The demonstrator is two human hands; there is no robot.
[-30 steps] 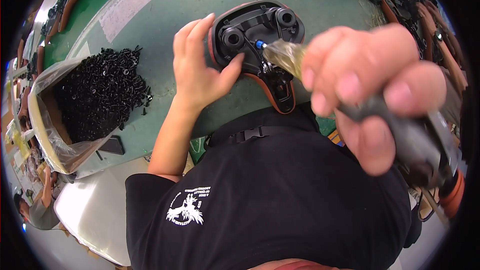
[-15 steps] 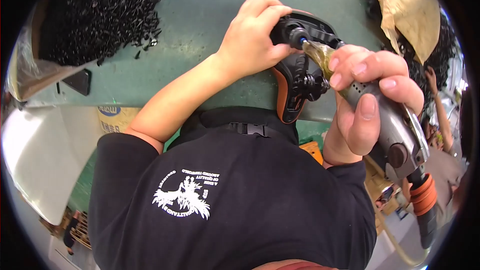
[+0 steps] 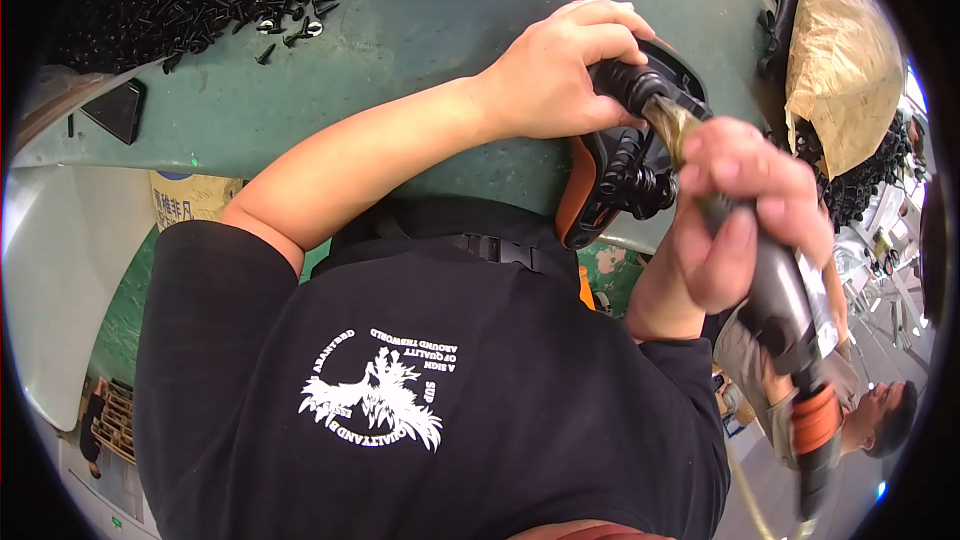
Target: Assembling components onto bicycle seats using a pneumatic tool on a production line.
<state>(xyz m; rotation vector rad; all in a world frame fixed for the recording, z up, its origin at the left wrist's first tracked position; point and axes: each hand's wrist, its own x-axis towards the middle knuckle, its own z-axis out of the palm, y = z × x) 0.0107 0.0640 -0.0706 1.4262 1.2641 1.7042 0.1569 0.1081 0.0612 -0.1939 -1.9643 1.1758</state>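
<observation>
At the table's near edge, my left hand (image 3: pixel 565 65) grips a black and orange moulded plastic part (image 3: pixel 585 195) with several dark posts and springs or ribbed pieces on it. Fingers lie over its far rim, the thumb nearer me. In my right hand (image 3: pixel 750 205), slightly blurred, is a grey power screwdriver (image 3: pixel 778 305) with an orange band towards its tail. Its yellowish, tape-wrapped nose points at a black round post on the part, close to my left thumb. Whether the bit touches a screw there is hidden.
A heap of black screws (image 3: pixel 210 0) covers the far left of the green table (image 3: pixel 420 30), with a few loose ones beside it. A dark phone (image 3: pixel 120 108) lies near the left edge. At right are a tan bag (image 3: pixel 840 70), black parts (image 3: pixel 870 185) and another person (image 3: pixel 835 380).
Both hands' hold is the same. The view has shifted; the part's upper end and my left hand appear further right, and the screwdriver's tail has swung leftward. More of the other person shows.
</observation>
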